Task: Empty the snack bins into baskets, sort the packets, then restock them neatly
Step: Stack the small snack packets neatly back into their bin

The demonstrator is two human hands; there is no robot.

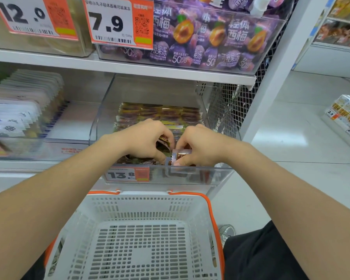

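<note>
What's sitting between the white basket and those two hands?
Head view: the clear bin's front wall, with an orange 13.8 price tag, separates the basket from the left hand and right hand gripping packets.

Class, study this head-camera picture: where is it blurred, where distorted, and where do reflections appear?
Head view: the white packets at far left are blurred; wide-angle distortion tilts the shelf edge and the upright post; the clear bin front reflects the snack packets held by the left hand and right hand; the basket is sharp.
</note>
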